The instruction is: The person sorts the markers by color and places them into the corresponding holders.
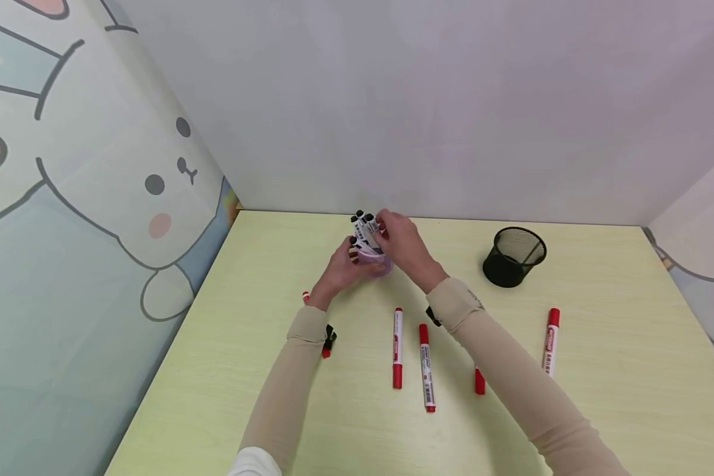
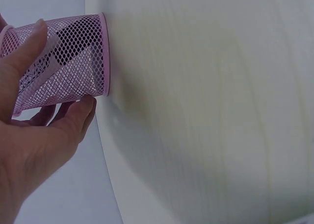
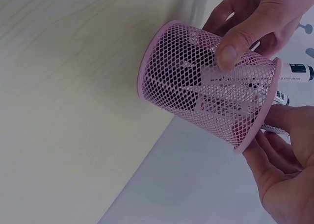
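Observation:
My left hand [image 1: 338,270] grips a pink mesh pen cup [image 3: 189,69] around its side. In the left wrist view the cup [image 2: 73,62] stands with its base at the tabletop. Several white markers with black caps [image 1: 361,228] lean inside it, their ends sticking out above the rim. At the cup's mouth my right hand [image 1: 406,246] pinches one of these markers [image 3: 275,130] between thumb and fingers. The other fingers of that hand lie close to the rim, and the lower part of the marker is inside the cup.
A black mesh pen cup [image 1: 512,261] stands at the right. Nearer me lie red-capped markers, among them one in the middle [image 1: 398,347], another beside it [image 1: 427,370] and one farther right [image 1: 551,340]. My sleeves partly cover others. A wall [image 1: 428,119] rises behind the table.

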Motion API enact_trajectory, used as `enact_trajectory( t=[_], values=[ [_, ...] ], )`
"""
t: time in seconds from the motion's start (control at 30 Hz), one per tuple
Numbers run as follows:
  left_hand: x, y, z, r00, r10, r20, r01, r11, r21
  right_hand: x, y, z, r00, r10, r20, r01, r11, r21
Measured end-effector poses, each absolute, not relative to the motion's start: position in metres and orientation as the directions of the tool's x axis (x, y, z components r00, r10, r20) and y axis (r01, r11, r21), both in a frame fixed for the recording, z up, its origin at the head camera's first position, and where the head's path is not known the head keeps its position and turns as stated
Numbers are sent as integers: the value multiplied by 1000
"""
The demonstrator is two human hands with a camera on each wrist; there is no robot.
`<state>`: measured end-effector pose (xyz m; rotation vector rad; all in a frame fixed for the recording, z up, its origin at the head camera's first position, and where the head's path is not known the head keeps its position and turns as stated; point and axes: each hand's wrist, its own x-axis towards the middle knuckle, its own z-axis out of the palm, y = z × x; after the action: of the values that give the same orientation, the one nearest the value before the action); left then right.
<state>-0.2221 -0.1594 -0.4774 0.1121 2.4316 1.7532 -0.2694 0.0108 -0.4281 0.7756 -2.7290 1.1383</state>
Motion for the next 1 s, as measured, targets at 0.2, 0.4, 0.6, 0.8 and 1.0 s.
enact_trajectory(
  t=[0.2,0.4,0.6,0.8,1.0],
  values=[
    [-222,-159,-477,-988,136,-74,-27,324,946,-268,10,-425,-889,-389,240,-438,572,-694],
    [-221,-159,-475,-987,128,-92,-44,338,940,-268,8,-425,-892,-384,237,-427,552,-716],
    [-222,-158,-475,-987,120,-103,-57,337,940,-267,9,-424,-893,-390,222,-423,563,-710],
    [-223,-158,-477,-989,111,-99,-53,354,934,-265,12,-426,-880,-405,246,-448,541,-712],
    [-223,-157,-477,-989,106,-100,-57,348,936,-263,16,-428,-866,-417,277,-475,513,-715]
  ],
)
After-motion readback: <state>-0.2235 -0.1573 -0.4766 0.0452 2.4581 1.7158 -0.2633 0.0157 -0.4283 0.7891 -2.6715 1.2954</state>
